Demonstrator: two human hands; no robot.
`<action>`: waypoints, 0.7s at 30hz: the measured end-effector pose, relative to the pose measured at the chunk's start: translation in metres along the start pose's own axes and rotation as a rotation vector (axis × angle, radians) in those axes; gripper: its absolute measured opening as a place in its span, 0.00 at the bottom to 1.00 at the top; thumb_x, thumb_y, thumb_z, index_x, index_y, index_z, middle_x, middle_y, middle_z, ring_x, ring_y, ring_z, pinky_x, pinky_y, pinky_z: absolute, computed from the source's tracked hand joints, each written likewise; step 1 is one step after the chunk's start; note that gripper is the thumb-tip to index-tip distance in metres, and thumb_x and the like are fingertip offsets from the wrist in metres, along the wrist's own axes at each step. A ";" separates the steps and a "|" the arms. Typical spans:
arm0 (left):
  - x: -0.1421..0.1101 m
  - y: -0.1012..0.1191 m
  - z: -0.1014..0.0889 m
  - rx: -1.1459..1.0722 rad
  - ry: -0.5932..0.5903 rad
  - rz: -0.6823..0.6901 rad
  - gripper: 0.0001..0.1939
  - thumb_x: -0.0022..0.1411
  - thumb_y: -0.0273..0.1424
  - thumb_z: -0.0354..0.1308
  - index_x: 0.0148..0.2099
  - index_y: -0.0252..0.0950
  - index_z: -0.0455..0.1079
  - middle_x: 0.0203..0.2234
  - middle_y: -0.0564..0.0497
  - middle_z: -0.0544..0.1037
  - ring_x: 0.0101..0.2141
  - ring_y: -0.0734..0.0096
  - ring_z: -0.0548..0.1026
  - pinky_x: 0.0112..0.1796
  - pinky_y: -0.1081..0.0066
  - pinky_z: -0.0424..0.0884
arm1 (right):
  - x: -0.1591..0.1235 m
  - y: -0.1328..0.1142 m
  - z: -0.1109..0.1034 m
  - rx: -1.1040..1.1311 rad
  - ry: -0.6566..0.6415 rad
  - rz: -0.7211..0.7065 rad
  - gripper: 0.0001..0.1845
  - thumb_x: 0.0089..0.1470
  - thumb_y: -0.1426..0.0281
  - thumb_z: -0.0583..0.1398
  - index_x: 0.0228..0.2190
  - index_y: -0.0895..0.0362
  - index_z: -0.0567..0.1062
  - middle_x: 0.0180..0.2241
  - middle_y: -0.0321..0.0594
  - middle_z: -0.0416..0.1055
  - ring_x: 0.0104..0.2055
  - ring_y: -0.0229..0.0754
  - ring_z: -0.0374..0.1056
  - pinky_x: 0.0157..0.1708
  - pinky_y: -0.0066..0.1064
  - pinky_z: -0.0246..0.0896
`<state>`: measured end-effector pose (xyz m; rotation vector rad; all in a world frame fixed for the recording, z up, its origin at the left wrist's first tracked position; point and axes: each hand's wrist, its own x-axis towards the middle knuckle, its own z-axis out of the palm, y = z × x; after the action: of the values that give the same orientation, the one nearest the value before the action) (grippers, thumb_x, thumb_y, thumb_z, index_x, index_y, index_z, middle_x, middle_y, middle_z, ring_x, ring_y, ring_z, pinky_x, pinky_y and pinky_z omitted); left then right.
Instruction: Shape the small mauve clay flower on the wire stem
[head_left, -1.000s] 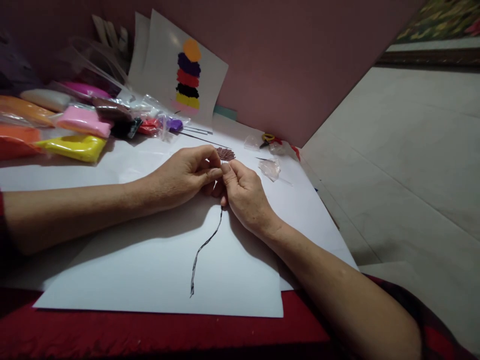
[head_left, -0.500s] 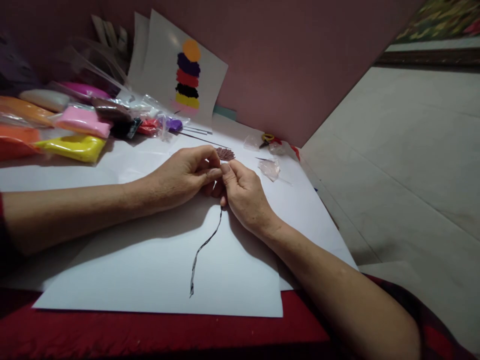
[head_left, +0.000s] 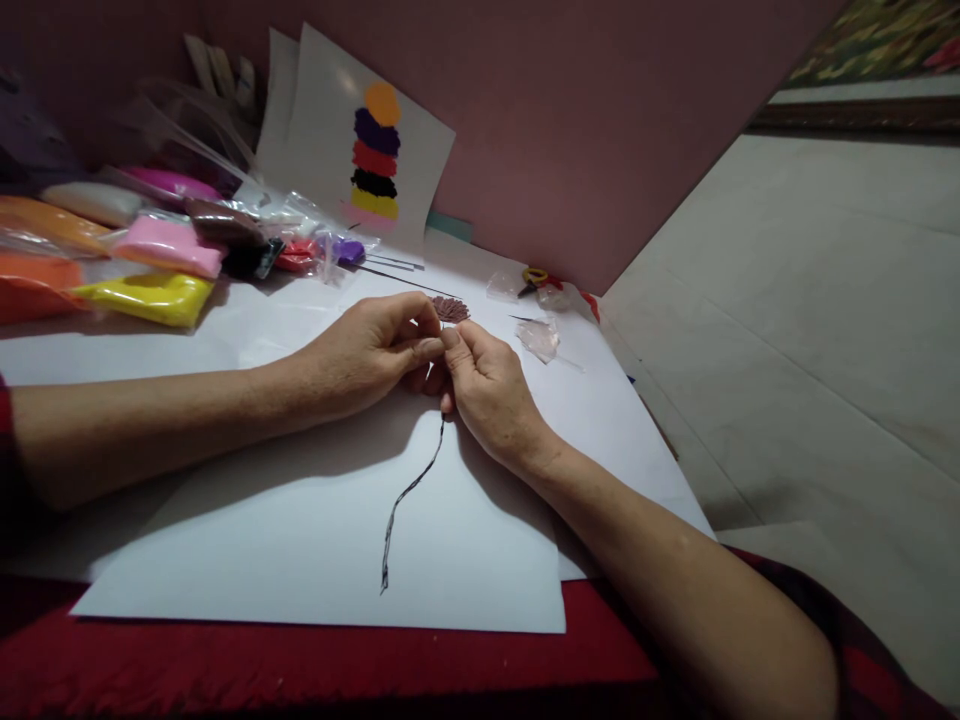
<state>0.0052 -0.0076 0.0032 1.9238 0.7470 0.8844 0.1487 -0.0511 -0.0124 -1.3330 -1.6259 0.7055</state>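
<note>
Thumbs almost touching, my left hand [head_left: 382,345] and my right hand [head_left: 491,385] meet above the white paper [head_left: 315,560]. Both are closed in a pinch on a thin dark twisted wire stem [head_left: 409,487]. Its lower length curves down toward me below the fingers. A brown, ridged, flower-like piece [head_left: 451,309] sits at the upper end, just beyond my fingertips. My fingers hide the middle of the stem, so the exact grip is partly covered.
Bags of coloured clay [head_left: 154,297] crowd the left side. A sheet with painted colour patches [head_left: 420,140] leans on the pink wall. Yellow-handled scissors [head_left: 534,276] and a clear plastic scrap [head_left: 538,340] lie beyond my right hand. Red cloth [head_left: 337,670] shows along the near edge.
</note>
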 end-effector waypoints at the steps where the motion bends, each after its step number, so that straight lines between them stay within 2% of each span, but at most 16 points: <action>1: 0.000 0.000 0.000 0.002 0.001 -0.005 0.06 0.60 0.26 0.53 0.29 0.37 0.62 0.16 0.55 0.69 0.20 0.75 0.70 0.23 0.75 0.68 | 0.000 0.000 0.000 0.002 0.000 -0.002 0.18 0.67 0.63 0.50 0.25 0.55 0.65 0.22 0.33 0.68 0.21 0.33 0.60 0.21 0.26 0.54; 21: 0.000 0.001 0.000 -0.023 -0.001 -0.029 0.06 0.60 0.27 0.54 0.30 0.37 0.62 0.16 0.55 0.70 0.20 0.74 0.70 0.23 0.75 0.68 | 0.000 0.001 0.000 -0.002 -0.007 -0.005 0.18 0.66 0.63 0.50 0.25 0.55 0.65 0.22 0.34 0.68 0.21 0.33 0.61 0.22 0.26 0.54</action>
<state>0.0052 -0.0080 0.0036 1.8888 0.7594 0.8704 0.1493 -0.0513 -0.0128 -1.3281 -1.6354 0.7065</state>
